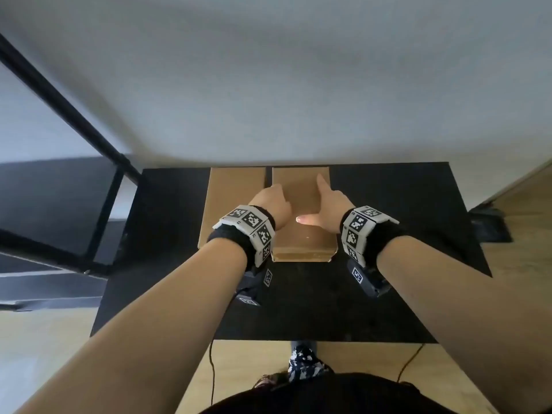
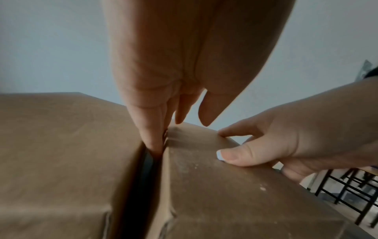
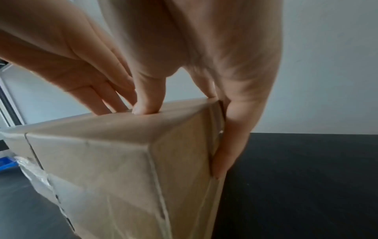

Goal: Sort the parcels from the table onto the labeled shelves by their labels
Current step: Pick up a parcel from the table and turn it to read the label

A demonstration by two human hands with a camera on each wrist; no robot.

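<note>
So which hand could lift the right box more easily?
Probably right: on the right box, the right hand covers the free side, thumb on top; the left hand is wedged against the left box.

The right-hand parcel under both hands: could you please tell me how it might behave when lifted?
Probably stiff: the parcel shows flat faces where the left hand and right hand press. Likely grippy, since the cardboard looks matte. It may rub the neighbouring parcel, which stands close beside it.

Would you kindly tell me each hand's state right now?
Left hand: open, straight fingers in the gap, against the right box.
Right hand: open, fingers flat on that box's side.
</note>
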